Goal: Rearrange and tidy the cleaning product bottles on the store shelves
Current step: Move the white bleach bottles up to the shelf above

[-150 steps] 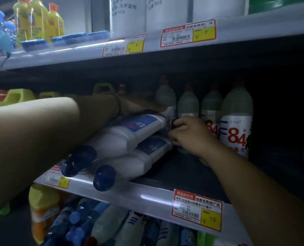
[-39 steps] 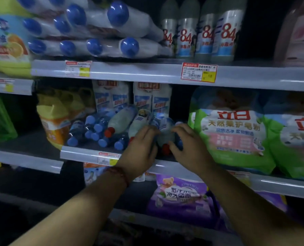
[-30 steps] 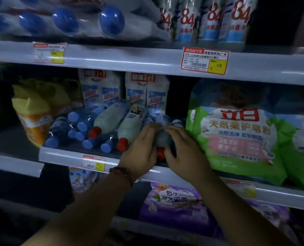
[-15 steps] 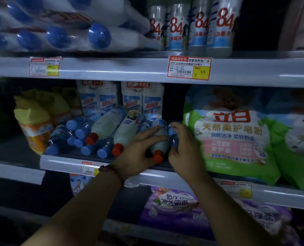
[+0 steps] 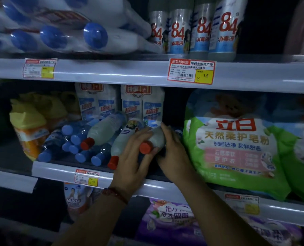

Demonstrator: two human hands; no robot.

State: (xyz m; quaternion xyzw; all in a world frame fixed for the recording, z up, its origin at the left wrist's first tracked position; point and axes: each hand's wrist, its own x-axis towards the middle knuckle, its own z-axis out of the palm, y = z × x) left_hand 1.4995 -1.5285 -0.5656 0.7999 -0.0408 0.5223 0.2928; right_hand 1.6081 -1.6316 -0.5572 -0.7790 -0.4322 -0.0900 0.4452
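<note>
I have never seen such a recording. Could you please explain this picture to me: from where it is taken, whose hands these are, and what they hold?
There is no machine here. A person wears one camera on the head; it looks forward and down at shop shelves, so both bare arms are that person's own. The left hand and the right hand together grip a pale plastic bottle with a red cap, turned on its side with the cap toward the camera, at the grey middle shelf. Left of it lies a heap of blue-capped bottles; right of it leans a green bag of washing powder. Above stand white bottles marked 84.
</note>
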